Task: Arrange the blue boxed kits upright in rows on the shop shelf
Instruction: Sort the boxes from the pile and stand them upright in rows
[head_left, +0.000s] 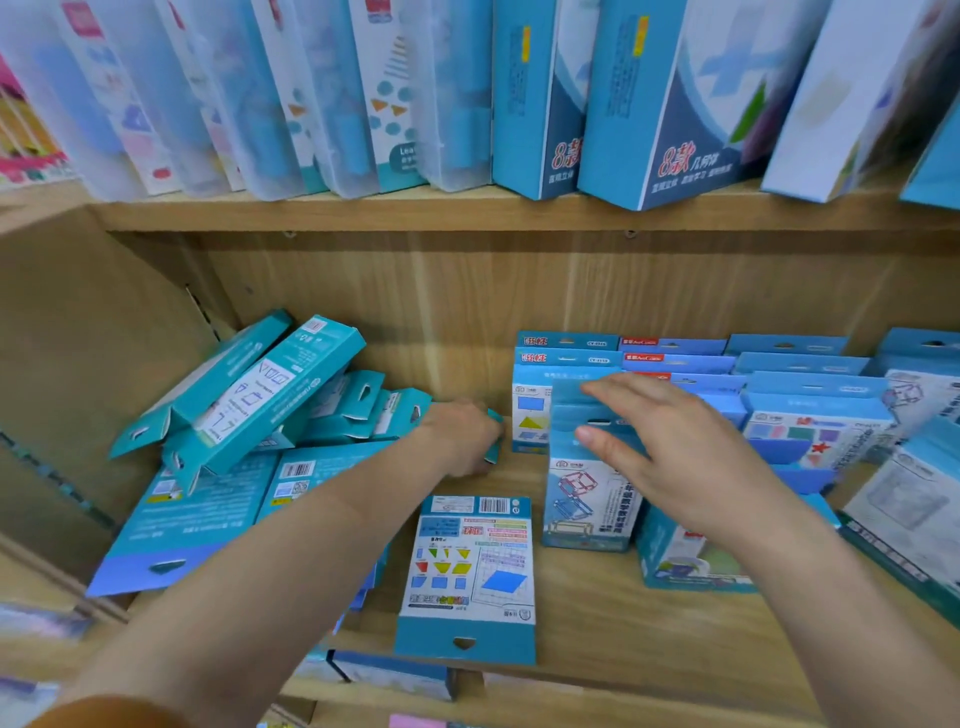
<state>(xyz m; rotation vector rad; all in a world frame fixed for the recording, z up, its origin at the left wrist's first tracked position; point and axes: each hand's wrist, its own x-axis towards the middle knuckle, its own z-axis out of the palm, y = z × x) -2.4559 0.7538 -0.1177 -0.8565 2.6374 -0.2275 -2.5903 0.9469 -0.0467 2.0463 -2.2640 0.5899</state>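
Observation:
Blue boxed kits fill a wooden shelf (582, 613). On the left a jumbled pile (249, 415) lies tipped and flat. My left hand (460, 436) reaches into the pile's right end and grips a teal box (493, 447), mostly hidden under my fingers. One kit (470, 566) lies flat, face down, near the front edge. On the right, kits stand upright in rows (675, 364). My right hand (670, 452) rests with spread fingers on the top of an upright kit (587, 499) at the front of a row.
The shelf above (363, 208) carries tall blue boxes (665, 104) and clear plastic cases (249, 93), leaning forward. The wooden side panel (78, 364) closes off the left. More kits (919, 499) crowd the far right. A lower shelf holds another box (395, 675).

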